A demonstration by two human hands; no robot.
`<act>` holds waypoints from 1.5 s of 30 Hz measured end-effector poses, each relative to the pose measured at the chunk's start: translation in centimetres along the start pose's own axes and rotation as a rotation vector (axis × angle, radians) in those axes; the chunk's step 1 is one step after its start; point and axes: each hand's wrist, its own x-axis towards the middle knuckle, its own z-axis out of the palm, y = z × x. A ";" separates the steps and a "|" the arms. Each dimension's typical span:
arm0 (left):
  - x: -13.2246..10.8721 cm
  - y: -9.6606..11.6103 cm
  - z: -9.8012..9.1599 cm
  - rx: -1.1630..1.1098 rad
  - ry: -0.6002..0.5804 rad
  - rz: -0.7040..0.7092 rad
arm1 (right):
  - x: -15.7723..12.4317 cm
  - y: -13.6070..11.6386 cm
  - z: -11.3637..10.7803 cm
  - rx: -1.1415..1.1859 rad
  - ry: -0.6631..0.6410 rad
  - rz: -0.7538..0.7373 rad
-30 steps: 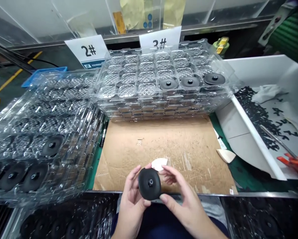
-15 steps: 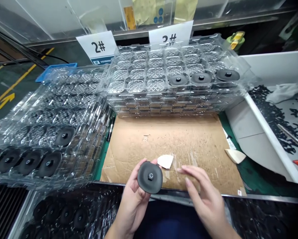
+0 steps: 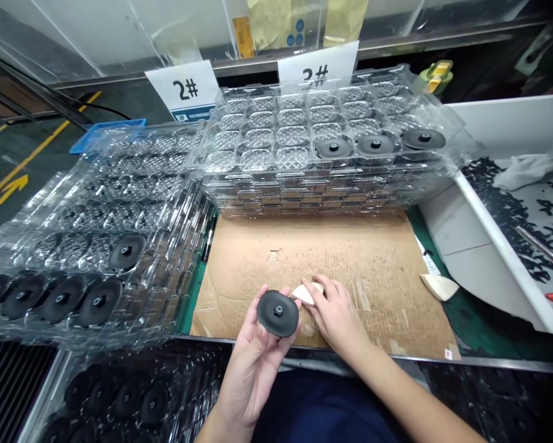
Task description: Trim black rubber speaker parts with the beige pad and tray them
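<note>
My left hand (image 3: 253, 357) cradles a black rounded disc (image 3: 278, 313) with a small central boss, its fingers behind it and its palm up. My right hand (image 3: 335, 314) rests just beside the disc, fingertips closed over a cream wedge-shaped piece (image 3: 306, 294) lying at the cardboard sheet (image 3: 364, 264). A second cream wedge (image 3: 439, 287) lies apart on the green mat (image 3: 470, 320). Clear plastic trays (image 3: 299, 135) are stacked ahead of me, with several black discs in the front row's right end.
A second clear tray stack (image 3: 96, 215) with several black discs lies to the left, and more trays sit below the table edge. On the right, a white bin (image 3: 489, 227) holds black scraps, a cloth and red-handled tool. Signs marked 2# and 3#, a black pen and a blue crate stand beyond.
My right hand has come down from above the cardboard onto the cream wedge. The left hand and disc have shifted slightly, and the view has barely moved.
</note>
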 end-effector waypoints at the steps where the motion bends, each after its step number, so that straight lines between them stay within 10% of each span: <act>1: 0.0 0.0 -0.1 -0.014 0.007 0.004 | 0.3 0.1 -0.1 0.017 -0.002 -0.002; 11: 0.3 0.4 0.0 0.002 0.111 0.031 | -1.8 -0.6 -1.6 0.304 -0.066 -0.055; 19: 0.7 -0.6 0.9 0.130 0.052 -0.033 | 0.7 -6.8 -8.7 0.506 0.069 -0.127; 23: 0.2 -0.6 1.7 0.173 0.083 -0.037 | 1.3 -8.8 -10.3 0.533 -0.192 -0.223; 28: 0.0 -0.1 2.5 0.217 0.091 0.020 | 1.6 -8.9 -9.9 0.503 0.074 -0.253; 33: -0.2 0.8 2.3 0.253 0.115 0.069 | 0.4 -9.0 -10.2 0.604 -0.133 -0.259; 38: -0.4 0.5 3.1 0.285 0.109 0.010 | 1.6 -9.0 -10.7 0.551 0.074 -0.277; 45: -0.8 0.9 3.3 0.163 -0.041 -0.068 | -1.0 -6.8 -13.4 0.381 -0.092 -0.218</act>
